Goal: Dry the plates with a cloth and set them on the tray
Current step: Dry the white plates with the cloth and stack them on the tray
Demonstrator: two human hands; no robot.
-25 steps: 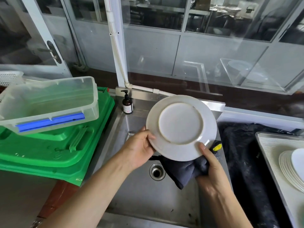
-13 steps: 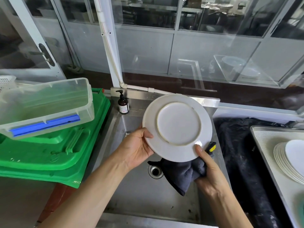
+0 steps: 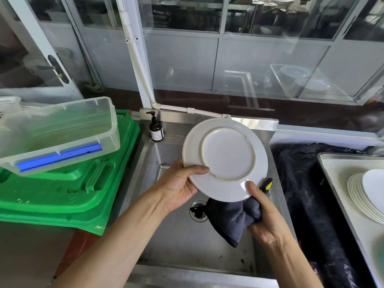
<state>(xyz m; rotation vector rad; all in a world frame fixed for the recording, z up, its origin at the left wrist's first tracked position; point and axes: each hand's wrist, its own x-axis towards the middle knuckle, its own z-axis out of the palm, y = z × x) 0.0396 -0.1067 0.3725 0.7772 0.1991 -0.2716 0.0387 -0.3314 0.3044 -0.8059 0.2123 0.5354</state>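
While the plate (image 3: 225,161) is held above the sink (image 3: 176,235) with its underside turned to the camera, it sits a little more upright and rotated than a second ago, and its foot ring shows a thin brownish line. The left hand (image 3: 176,188) grips the rim at the lower left, with the thumb lying over the back of the plate and the fingers hidden behind it. The right hand (image 3: 264,215) pinches the lower right rim through the dark cloth (image 3: 230,221), thumb on the back, so the cloth is bunched under the plate and hangs down toward the drain (image 3: 198,210). Since half a second ago the thumb has moved only slightly along the rim, which I judge to mean that the wiping of the edge goes on and this plate is not yet ready to be put away. On the right, well apart from the hands, the tray (image 3: 340,169) already carries a stack of plates (image 3: 365,196). On the left stand a soap bottle (image 3: 156,129), a clear plastic box (image 3: 60,132) and green lids (image 3: 68,190).
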